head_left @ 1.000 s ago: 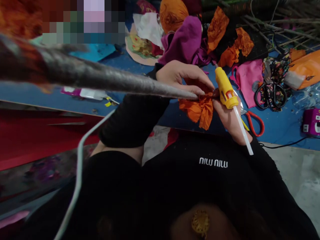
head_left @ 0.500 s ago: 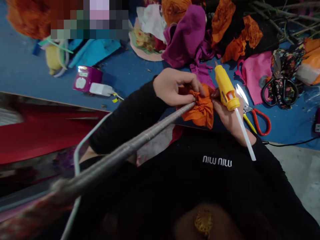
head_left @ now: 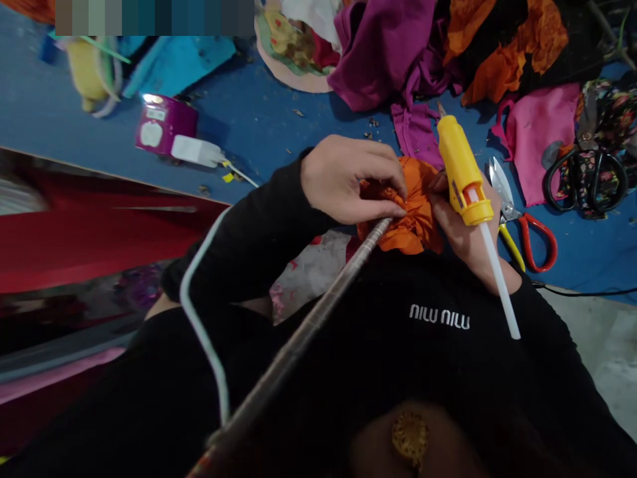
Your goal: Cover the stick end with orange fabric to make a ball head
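Bunched orange cloth (head_left: 418, 222) is gathered around the far end of a thin wrapped stick (head_left: 318, 318), which slants down to the bottom of the view. My left hand (head_left: 351, 179) pinches the cloth beside the stick's tip, thumb and fingers closed. On the other side, my right hand (head_left: 462, 226) has its fingertips against the cloth's edge. A yellow glue gun (head_left: 460, 162) with a white glue stick (head_left: 500, 282) sits in that same hand, nozzle pointing away; its handle is hidden. Red-and-yellow-handled scissors (head_left: 520, 229) lie right of this hand.
On the blue table (head_left: 279, 143) lie purple cloth (head_left: 378, 53), pink cloth (head_left: 540, 143) and black-handled scissors (head_left: 587, 179). At the left are a purple box (head_left: 166, 126) and a white plug (head_left: 196, 151) with a cord. A pale cord (head_left: 196, 318) hangs near my left forearm.
The stick's near end has swung to the right, so it slopes more steeply. My left thumb lies further across the cloth. The whole view has shifted slightly.
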A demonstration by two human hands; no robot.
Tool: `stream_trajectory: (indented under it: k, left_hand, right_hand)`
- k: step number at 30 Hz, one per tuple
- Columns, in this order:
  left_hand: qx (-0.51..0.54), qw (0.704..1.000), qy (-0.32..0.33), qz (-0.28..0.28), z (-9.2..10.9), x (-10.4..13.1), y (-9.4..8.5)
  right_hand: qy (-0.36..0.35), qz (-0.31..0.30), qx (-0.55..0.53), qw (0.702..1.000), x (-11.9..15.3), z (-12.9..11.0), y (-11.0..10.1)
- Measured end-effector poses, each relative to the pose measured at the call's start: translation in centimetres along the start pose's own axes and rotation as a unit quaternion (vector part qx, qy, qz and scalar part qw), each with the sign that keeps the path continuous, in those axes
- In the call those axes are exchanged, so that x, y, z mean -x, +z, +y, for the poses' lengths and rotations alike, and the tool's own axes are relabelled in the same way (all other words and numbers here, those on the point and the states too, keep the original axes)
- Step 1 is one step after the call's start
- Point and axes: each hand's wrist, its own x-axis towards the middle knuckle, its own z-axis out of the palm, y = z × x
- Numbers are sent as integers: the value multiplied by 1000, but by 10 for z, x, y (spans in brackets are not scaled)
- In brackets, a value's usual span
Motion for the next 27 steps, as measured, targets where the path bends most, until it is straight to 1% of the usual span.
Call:
stream_trajectory:
  k: [1, 3, 6, 10, 15, 18, 20, 24, 26, 27]
  left_hand:
    - [-3, 1000, -17, 13, 0, 1, 2]
    - [1, 996, -62, 58, 0, 3, 7]
    - [-17, 988, -101, 114, 4, 9, 15]
    - [-63, 979, -131, 143, 13, 17, 24]
    - [-77, 969, -142, 188, 25, 22, 35]
    - [-83, 960, -164, 212, 28, 22, 42]
    - [-80, 952, -184, 231, 28, 22, 47]
    - [-49, 938, -211, 271, 27, 24, 57]
    - [-20, 933, -210, 291, 25, 26, 59]
    - [-7, 935, -199, 294, 23, 26, 59]
  right_hand:
    - [-1, 0, 9, 1000, 0, 0, 0]
    - [2, 6, 35, 999, 1, 0, -1]
    - [11, 9, 46, 999, 3, 3, -3]
    - [12, -23, 41, 999, 4, 0, -7]
    - [27, -67, 67, 995, -1, -18, -12]
    - [20, -85, 83, 993, -1, -19, -11]
    - [9, -82, 109, 991, 1, -14, -8]
    - [5, -41, 131, 991, 5, -5, -1]
    - [20, -33, 134, 990, 5, -5, 1]
    - [31, -33, 135, 990, 5, -5, 1]
